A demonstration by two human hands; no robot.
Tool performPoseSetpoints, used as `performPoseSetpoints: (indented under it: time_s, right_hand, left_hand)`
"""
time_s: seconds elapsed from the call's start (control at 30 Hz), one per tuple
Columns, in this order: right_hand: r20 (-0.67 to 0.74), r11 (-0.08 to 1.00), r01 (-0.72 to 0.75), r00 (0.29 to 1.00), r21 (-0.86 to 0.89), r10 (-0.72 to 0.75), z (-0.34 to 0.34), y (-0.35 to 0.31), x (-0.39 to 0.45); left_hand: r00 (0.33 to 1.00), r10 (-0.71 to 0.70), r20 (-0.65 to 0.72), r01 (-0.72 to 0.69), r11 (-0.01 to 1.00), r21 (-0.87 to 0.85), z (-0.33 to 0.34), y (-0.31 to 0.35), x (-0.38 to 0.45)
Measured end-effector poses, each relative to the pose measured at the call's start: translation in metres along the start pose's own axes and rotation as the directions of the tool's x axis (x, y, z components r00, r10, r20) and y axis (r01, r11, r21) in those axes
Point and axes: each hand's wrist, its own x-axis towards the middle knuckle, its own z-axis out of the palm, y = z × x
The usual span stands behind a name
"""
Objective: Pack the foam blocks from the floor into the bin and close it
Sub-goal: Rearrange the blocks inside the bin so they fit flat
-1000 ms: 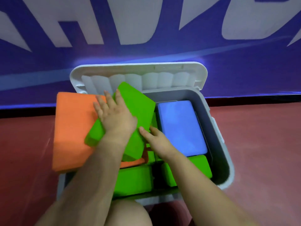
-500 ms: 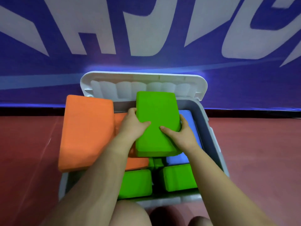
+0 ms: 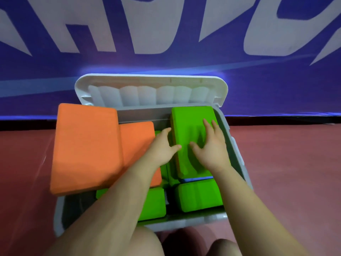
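Observation:
A grey bin (image 3: 238, 159) stands on the red floor, its white lid (image 3: 151, 89) swung open against the wall behind. A green foam block (image 3: 190, 126) lies flat at the bin's right side, on top of a blue block (image 3: 195, 179) of which only a sliver shows. My right hand (image 3: 210, 146) presses flat on the green block, fingers spread. My left hand (image 3: 162, 146) grips its left edge. Two orange blocks (image 3: 86, 145) lean over the bin's left rim. More green blocks (image 3: 199, 196) fill the front of the bin.
A blue banner wall with large white letters (image 3: 166, 34) rises right behind the bin. Red floor (image 3: 295, 172) stretches to both sides. My knees (image 3: 221, 246) are at the bottom edge, close to the bin's front wall.
The green block has moved from the bin's middle to its right side and come down onto the blue block. My right hand has gone from gripping its edge to lying flat on top.

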Motion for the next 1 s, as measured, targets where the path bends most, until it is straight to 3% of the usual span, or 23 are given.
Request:
performPoseSetpoints:
  time_s: [0.1,0.17,0.23,0.3,0.37,0.43,0.53,0.7,0.8,0.9,1.0]
  right_hand:
    - [0.089,0.972,0.219,0.97,0.081,-0.226,0.019,-0.05,-0.007]
    - [0.192,0.955,0.243,0.942,0.17,-0.274,0.038,-0.079,-0.011]
    - [0.324,0.952,0.133,0.919,0.277,-0.223,0.055,-0.106,-0.018]
    - [0.471,0.945,-0.047,0.874,0.324,-0.118,0.072,-0.125,-0.026]
    - [0.592,0.909,-0.211,0.804,0.358,-0.046,0.086,-0.14,-0.035]
    - [0.66,0.851,-0.328,0.75,0.41,-0.029,0.096,-0.148,-0.043]
    - [0.603,0.743,-0.391,0.797,0.543,-0.021,0.092,-0.149,-0.044]
    - [0.45,0.572,-0.432,0.885,0.697,0.121,0.056,-0.121,-0.018]
    - [0.373,0.65,-0.343,0.923,0.678,0.097,0.039,-0.101,-0.01]
    - [0.351,0.748,-0.301,0.931,0.592,0.097,0.034,-0.085,-0.01]
    - [0.319,0.807,-0.267,0.942,0.527,0.103,0.035,-0.074,-0.01]
  left_hand:
    - [0.956,0.106,-0.272,-0.045,0.974,0.222,-0.048,-0.006,-0.022]
    - [0.881,0.161,-0.444,-0.004,0.942,0.335,-0.08,-0.015,-0.04]
    - [0.78,0.141,-0.61,0.141,0.909,0.392,-0.108,-0.03,-0.058]
    - [0.7,-0.042,-0.713,0.355,0.887,0.296,-0.131,-0.051,-0.075]
    - [0.668,-0.354,-0.655,0.519,0.852,0.068,-0.148,-0.075,-0.085]
    - [0.676,-0.53,-0.512,0.553,0.824,-0.122,-0.155,-0.095,-0.087]
    - [0.743,-0.507,-0.437,0.436,0.862,-0.259,-0.159,-0.096,-0.083]
    - [0.919,-0.322,-0.229,0.193,0.871,-0.451,-0.14,-0.06,-0.07]
    - [0.903,-0.393,-0.172,0.259,0.82,-0.51,-0.118,-0.073,-0.058]
    - [0.828,-0.557,-0.071,0.489,0.777,-0.396,-0.091,-0.111,-0.048]
    - [0.786,-0.613,0.076,0.581,0.692,-0.428,-0.07,-0.137,-0.039]
